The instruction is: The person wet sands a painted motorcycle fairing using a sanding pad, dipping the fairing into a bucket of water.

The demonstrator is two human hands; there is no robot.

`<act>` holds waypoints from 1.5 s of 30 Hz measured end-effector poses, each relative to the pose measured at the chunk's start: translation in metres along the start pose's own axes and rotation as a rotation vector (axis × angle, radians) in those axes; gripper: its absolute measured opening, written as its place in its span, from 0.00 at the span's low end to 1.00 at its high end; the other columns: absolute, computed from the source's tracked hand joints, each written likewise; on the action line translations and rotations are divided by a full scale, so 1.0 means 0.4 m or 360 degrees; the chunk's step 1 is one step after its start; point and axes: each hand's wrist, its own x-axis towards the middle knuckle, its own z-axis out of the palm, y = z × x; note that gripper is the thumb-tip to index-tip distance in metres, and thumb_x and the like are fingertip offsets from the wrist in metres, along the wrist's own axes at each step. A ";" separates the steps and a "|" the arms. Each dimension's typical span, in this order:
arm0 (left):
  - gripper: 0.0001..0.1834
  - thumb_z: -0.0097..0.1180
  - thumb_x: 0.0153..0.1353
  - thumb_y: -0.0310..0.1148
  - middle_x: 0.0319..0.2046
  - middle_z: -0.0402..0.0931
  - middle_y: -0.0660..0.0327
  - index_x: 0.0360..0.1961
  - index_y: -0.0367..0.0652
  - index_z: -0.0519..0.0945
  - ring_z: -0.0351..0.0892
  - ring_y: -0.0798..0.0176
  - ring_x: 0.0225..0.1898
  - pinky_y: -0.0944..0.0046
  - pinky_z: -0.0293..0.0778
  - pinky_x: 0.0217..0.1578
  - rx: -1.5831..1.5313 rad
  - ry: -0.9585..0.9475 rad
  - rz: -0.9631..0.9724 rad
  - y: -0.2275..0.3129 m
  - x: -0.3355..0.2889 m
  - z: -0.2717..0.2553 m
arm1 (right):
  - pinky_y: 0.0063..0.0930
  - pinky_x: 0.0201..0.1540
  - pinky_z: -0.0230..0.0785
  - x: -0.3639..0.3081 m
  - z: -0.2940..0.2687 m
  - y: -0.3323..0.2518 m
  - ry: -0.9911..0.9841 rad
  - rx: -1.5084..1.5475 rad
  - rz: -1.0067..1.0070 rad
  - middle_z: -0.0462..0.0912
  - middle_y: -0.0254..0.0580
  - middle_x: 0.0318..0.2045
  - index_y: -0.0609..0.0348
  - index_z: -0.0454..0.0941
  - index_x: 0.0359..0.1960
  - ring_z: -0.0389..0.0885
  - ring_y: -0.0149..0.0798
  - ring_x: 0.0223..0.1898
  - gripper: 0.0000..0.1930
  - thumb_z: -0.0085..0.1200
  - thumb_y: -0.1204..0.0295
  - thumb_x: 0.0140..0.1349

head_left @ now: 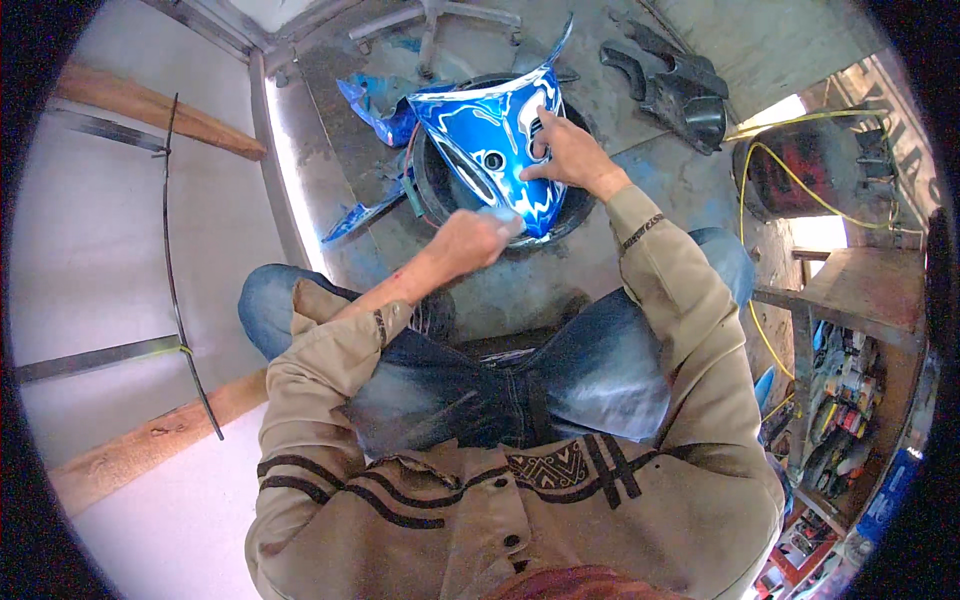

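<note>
A glossy blue-and-white fairing panel [505, 135], roughly triangular with a round hole and a long slot, rests across a round black tub or tyre-like ring [580, 210] between my knees. My right hand [575, 155] grips the panel's right side, its thumb and fingers apart on the surface and some fingers at an opening there. My left hand [470, 242] is closed around a small light-blue pad or cloth [508, 217] at the panel's lower tip. The pad's exact kind is hidden by the fingers.
More blue panel pieces [365, 215] lie left of the ring. Black plastic parts [680, 95] sit at the far right, below a metal stand base [430, 15] at the back. A dark drum [800, 175] with a yellow hose and a cluttered wooden shelf [860, 290] stand on the right.
</note>
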 end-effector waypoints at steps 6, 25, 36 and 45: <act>0.16 0.56 0.62 0.31 0.29 0.84 0.52 0.51 0.40 0.80 0.87 0.51 0.29 0.51 0.80 0.25 0.0024 0.0043 -0.0149 0.013 0.025 -0.021 | 0.42 0.66 0.68 -0.003 0.007 0.015 0.0102 -0.0113 -0.0112 0.68 0.69 0.70 0.61 0.83 0.31 0.75 0.59 0.64 0.25 0.79 0.53 0.44; 0.10 0.55 0.62 0.28 0.30 0.82 0.55 0.44 0.41 0.78 0.86 0.49 0.29 0.52 0.80 0.25 0.0001 0.0278 -0.0164 -0.003 0.024 -0.003 | 0.43 0.64 0.69 0.005 0.006 0.006 0.0073 -0.0085 -0.0099 0.69 0.65 0.69 0.61 0.83 0.29 0.76 0.59 0.62 0.24 0.79 0.53 0.45; 0.11 0.54 0.63 0.29 0.30 0.81 0.55 0.46 0.42 0.79 0.86 0.49 0.30 0.51 0.81 0.26 -0.0104 0.0258 -0.0084 0.005 0.023 -0.025 | 0.42 0.64 0.69 -0.002 -0.003 -0.001 0.0027 -0.0005 -0.0076 0.69 0.65 0.69 0.61 0.81 0.28 0.75 0.58 0.63 0.24 0.79 0.53 0.45; 0.11 0.54 0.63 0.30 0.33 0.84 0.52 0.46 0.40 0.80 0.87 0.49 0.30 0.51 0.80 0.25 0.0120 -0.0096 -0.0382 -0.011 0.035 -0.043 | 0.43 0.65 0.68 0.002 -0.006 0.006 0.0038 -0.0039 -0.0064 0.65 0.66 0.71 0.61 0.83 0.29 0.74 0.59 0.64 0.24 0.79 0.53 0.45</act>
